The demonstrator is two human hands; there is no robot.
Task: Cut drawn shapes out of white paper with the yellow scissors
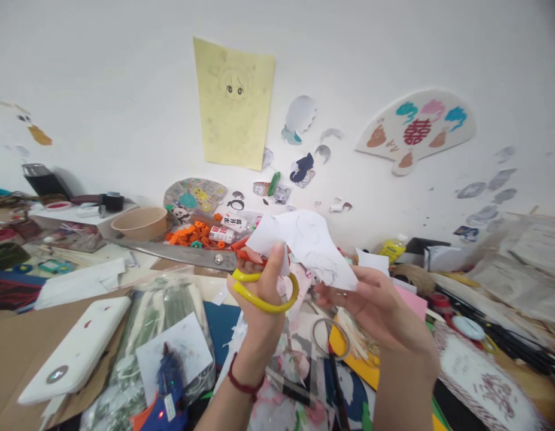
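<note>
My left hand (263, 299) is closed around large scissors, with their yellow handle loop (284, 306) around the fingers. The long grey blades (173, 253) point left, away from the paper, and a screw shows at the pivot. The left thumb also presses on the left end of a white sheet of paper (311, 239). My right hand (376, 305) pinches the lower right corner of that paper between thumb and fingers. Faint pencil lines show on the sheet, and its edge is curved. The paper is held up above the table, between both hands.
A blue glue gun (169, 383) with a lit red light rests on a white card at lower left. Near it lies a white power bank (77, 347) with a cable. Behind stand a beige bowl (140, 224) and orange pieces (194, 234). A tape ring (331, 338) lies below my right hand.
</note>
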